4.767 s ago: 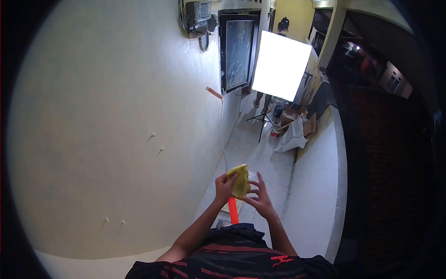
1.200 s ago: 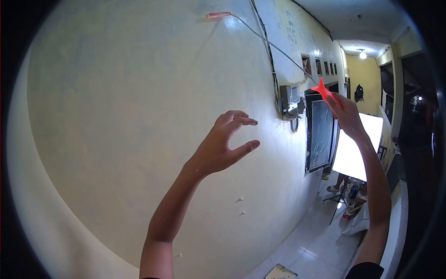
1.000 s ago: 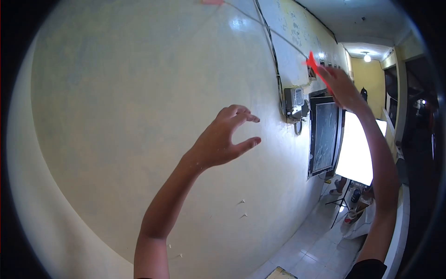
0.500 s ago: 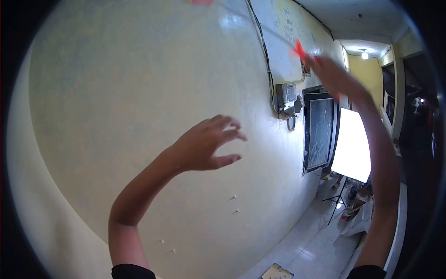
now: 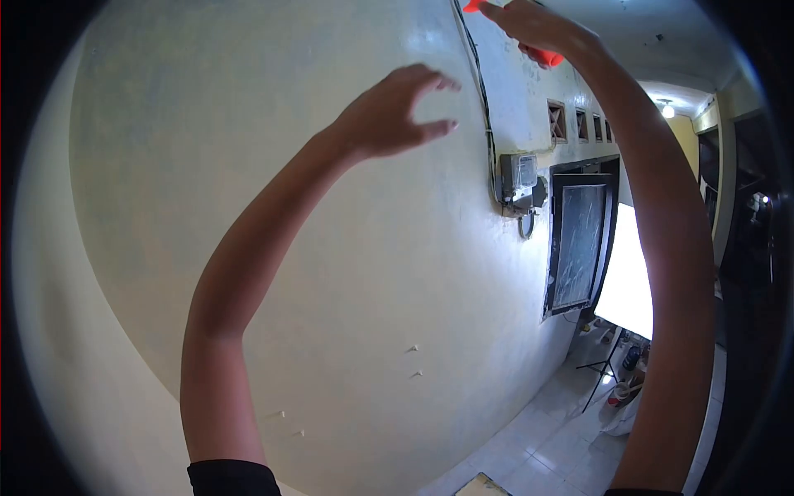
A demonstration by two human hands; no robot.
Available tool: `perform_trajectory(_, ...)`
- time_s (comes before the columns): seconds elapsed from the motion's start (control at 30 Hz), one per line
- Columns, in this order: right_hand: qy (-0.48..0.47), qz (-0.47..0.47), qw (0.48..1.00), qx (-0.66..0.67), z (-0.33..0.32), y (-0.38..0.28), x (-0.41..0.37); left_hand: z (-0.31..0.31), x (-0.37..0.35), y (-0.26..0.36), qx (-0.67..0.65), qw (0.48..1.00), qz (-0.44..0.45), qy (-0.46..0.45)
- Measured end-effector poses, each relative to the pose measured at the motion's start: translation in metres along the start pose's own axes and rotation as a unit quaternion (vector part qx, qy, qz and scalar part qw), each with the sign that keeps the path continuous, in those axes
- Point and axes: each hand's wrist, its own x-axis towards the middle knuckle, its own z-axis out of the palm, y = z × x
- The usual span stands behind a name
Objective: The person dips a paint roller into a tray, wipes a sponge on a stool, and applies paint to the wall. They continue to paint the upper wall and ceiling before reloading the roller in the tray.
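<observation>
The right hand is clamped round a red handle, raised high by the wall; the left hand is apart from it, fingers spread and curved, holding nothing. Working well here likely means a firm grip, a steady wrist and even strokes — clear of the black cables. Low on the right stand a dark container and a reddish tub — their contents cannot be made out.
</observation>
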Motion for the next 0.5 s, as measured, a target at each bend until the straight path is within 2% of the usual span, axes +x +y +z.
perform_trajectory(0.07,-0.009,0.027,0.999,0.017,0.01,-0.004,-0.011,0.002,0.014,0.012,0.026,0.997,-0.019,0.075)
perform_trajectory(0.13,0.0,-0.064,0.996,0.06,0.057,0.036,-0.009,0.006,0.009,0.022,0.043,0.997,0.002,0.071)
perform_trajectory(0.2,-0.016,-0.04,0.998,0.05,0.084,0.063,-0.081,0.018,-0.007,0.033,0.08,0.994,0.063,0.048)
perform_trajectory(0.27,-0.033,0.019,0.998,0.05,0.118,0.093,-0.16,0.029,-0.041,0.052,0.086,0.991,0.093,-0.041)
perform_trajectory(0.3,-0.021,0.017,0.997,0.069,0.132,0.104,-0.196,0.029,-0.058,0.067,0.091,0.985,0.098,-0.107)
perform_trajectory(0.33,-0.061,0.06,0.995,0.06,0.134,0.107,-0.222,0.028,-0.073,0.077,0.08,0.978,0.115,-0.158)
perform_trajectory(0.37,-0.091,0.098,0.987,0.087,0.135,0.114,-0.233,0.029,-0.08,0.075,0.049,0.977,0.114,-0.175)
perform_trajectory(0.4,-0.093,0.096,0.987,0.088,0.134,0.119,-0.229,0.032,-0.087,0.072,0.014,0.974,0.112,-0.194)
perform_trajectory(0.47,-0.051,0.059,0.99,0.118,0.131,0.126,-0.214,0.035,-0.081,0.049,0.08,0.978,0.075,-0.176)
perform_trajectory(0.5,-0.013,0.011,0.992,0.124,0.129,0.129,-0.193,0.031,-0.073,0.037,0.114,0.98,0.073,-0.147)
